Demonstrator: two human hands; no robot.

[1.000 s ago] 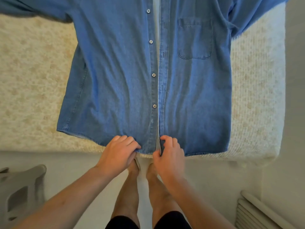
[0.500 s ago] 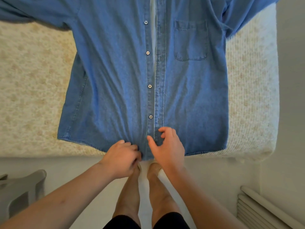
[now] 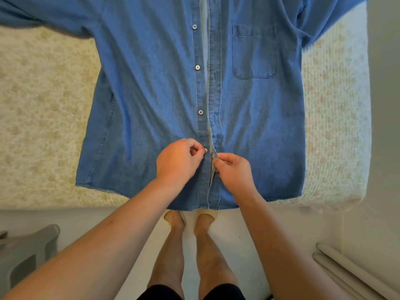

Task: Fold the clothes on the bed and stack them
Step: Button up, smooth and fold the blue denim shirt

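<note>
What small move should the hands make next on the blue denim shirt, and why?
Probably push the lowest button through its hole. The left hand pinches that button; the right hand pinches the facing placket edge beside it. The blue denim shirt lies flat on the cream patterned bedspread, its front unbuttoned.

Pale floor (image 3: 249, 234), grey wall (image 3: 385, 105), white radiator (image 3: 350, 271) lower right, grey furniture (image 3: 28, 252) lower left, soft daylight.
</note>
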